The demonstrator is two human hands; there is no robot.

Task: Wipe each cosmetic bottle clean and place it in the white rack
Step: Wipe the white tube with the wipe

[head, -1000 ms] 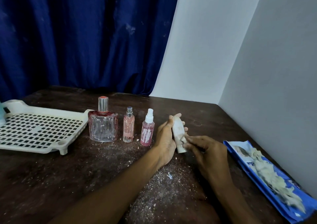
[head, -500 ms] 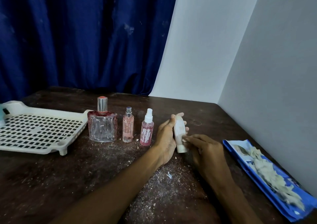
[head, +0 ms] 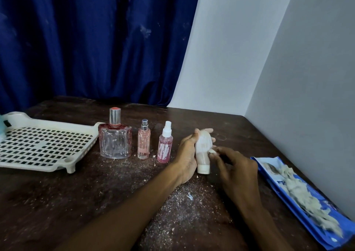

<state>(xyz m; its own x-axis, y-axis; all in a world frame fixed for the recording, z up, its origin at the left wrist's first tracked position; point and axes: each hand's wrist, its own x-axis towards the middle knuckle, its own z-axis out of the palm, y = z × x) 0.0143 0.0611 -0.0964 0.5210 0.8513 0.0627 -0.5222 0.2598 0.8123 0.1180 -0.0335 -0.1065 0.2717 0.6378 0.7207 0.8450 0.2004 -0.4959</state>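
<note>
At the right of centre on the dark table [head: 76,202], the left hand [head: 185,154] grips a white tube bottle [head: 202,149], fingers curled round its back and thumb along the near side, cap downward and resting on or just above the wood; which of the two cannot be told. Right hand [head: 238,166] pinches a small wad of wipe [head: 212,151] between its fingertips and holds it against the tube's right flank, about mid-height. Three further bottles stand upright in a row to the left: a large clear glass bottle [head: 114,143], a slim pink bottle [head: 143,145] and a pink spray bottle [head: 164,149], the glass one just beside the white rack [head: 38,167], none of them in it. White streaks show on the glass and spray bottles, so the judgement is that wiping is at an early stage, with this tube the item in hand. Pale crumbs [head: 182,199] litter the table beneath both forearms. A blue packet [head: 279,188] carrying crumpled wipes lies near the right wall. Recommended practice for the present step: steady the tube firmly with the left hand, turn it so every face meets the wad, and work along the body to the cap. The wad looks small, so a fresh wipe may be needed. Lift the cleaned tube clear of the crumbs before carrying it across to the rack
</note>
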